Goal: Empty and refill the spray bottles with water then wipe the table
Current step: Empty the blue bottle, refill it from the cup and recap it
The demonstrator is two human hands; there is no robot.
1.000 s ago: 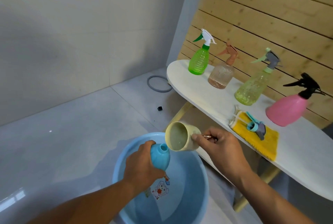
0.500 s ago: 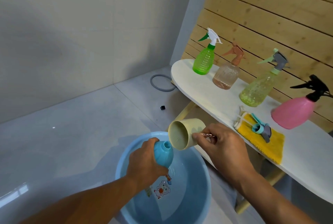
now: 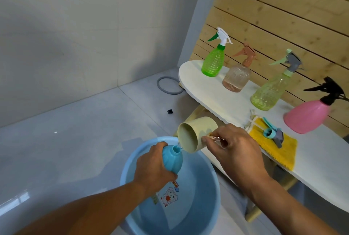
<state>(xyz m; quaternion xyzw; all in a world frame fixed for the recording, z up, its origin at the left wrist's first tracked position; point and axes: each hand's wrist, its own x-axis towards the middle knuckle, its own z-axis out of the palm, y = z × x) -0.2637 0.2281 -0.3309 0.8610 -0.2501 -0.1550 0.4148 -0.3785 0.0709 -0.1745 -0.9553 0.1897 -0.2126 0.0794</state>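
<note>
My left hand (image 3: 154, 168) grips an uncapped blue spray bottle (image 3: 172, 159) over the blue basin (image 3: 213, 206). My right hand (image 3: 234, 149) holds a cream cup (image 3: 196, 133) by its handle, tipped so a thin stream of water runs from its rim into the bottle's mouth. The bottle's blue and grey spray head (image 3: 272, 133) lies on a yellow cloth (image 3: 273, 146) on the white table (image 3: 205, 89). Standing along the table are a green bottle (image 3: 212, 63), a brownish clear bottle (image 3: 237, 78), a pale green bottle (image 3: 268, 93) and a pink bottle (image 3: 307, 116).
The basin stands on a pale tiled floor and has a cartoon picture on its inside. A grey ring (image 3: 168, 87) and a small black piece (image 3: 170, 111) lie on the floor by the table's end. A wooden slat wall (image 3: 283, 17) rises behind the table.
The cup has tipped further and dropped towards the blue bottle's mouth, and water now runs from its rim. My view has shifted slightly, so the table sits further right.
</note>
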